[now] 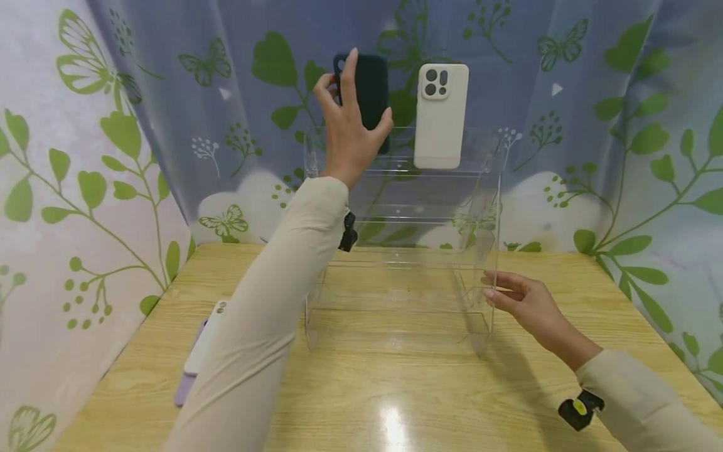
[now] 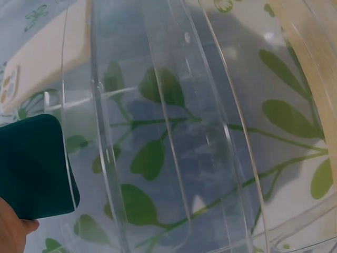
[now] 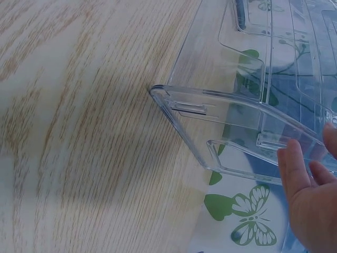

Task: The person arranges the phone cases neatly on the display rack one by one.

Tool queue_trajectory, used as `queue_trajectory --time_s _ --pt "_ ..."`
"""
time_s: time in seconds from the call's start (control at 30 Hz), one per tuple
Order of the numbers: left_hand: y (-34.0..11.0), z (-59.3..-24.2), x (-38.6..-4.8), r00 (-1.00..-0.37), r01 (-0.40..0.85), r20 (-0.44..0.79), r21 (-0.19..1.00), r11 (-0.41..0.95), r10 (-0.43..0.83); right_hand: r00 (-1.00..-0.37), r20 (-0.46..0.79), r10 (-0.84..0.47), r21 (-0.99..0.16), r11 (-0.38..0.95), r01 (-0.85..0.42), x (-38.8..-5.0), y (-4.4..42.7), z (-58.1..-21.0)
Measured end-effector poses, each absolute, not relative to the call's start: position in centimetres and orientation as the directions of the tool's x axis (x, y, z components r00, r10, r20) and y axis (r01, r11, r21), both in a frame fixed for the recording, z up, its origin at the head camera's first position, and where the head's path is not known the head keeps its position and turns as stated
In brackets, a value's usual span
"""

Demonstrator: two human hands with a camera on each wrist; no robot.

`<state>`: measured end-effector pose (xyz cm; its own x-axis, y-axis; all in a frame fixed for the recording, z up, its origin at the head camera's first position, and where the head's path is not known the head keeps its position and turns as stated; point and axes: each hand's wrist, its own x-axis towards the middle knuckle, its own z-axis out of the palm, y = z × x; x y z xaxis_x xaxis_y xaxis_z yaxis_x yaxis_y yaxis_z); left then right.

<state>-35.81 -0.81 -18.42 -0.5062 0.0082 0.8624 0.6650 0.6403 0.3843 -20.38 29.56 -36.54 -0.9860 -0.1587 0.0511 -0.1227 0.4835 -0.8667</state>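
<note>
The left hand [image 1: 353, 129] grips a dark green phone case [image 1: 373, 94] by its edges at the left of a clear rack's top tier; the case [image 2: 34, 168] also shows at the left of the left wrist view. To its right a cream phone case [image 1: 442, 119] with a camera cutout stands upright on that tier. The right hand [image 1: 528, 304] is at the right side panel of the clear stepped rack [image 1: 395, 220], fingers nearly straight. In the right wrist view the right hand [image 3: 310, 195] is beside the panel; whether it touches cannot be told.
On the wooden table [image 1: 395, 389] at the left, a white phone case [image 1: 204, 342] lies over a purple one [image 1: 183, 389], partly hidden by the left sleeve. A leaf-and-butterfly patterned curtain [image 1: 237, 125] hangs behind the rack.
</note>
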Motion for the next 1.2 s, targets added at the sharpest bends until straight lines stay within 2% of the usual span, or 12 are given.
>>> queue_trajectory --time_s 0.33,0.77,1.2 --pt "-1.1 -19.2 -36.4 -0.529 0.602 0.848 0.384 0.701 -0.010 -0.986 0.049 -0.161 -0.860 0.495 -0.124 -20.5 29.6 -36.5" --pt "0.1 -19.0 -35.8 -0.678 0.430 0.733 0.450 0.783 -0.049 -0.986 0.053 -0.161 -0.854 0.505 -0.128 -20.3 29.5 -36.4" --pt "0.7 -19.8 -35.5 -0.791 0.343 0.611 0.482 0.806 -0.028 -0.986 0.045 -0.162 -0.849 0.513 -0.123 -20.2 29.6 -36.3"
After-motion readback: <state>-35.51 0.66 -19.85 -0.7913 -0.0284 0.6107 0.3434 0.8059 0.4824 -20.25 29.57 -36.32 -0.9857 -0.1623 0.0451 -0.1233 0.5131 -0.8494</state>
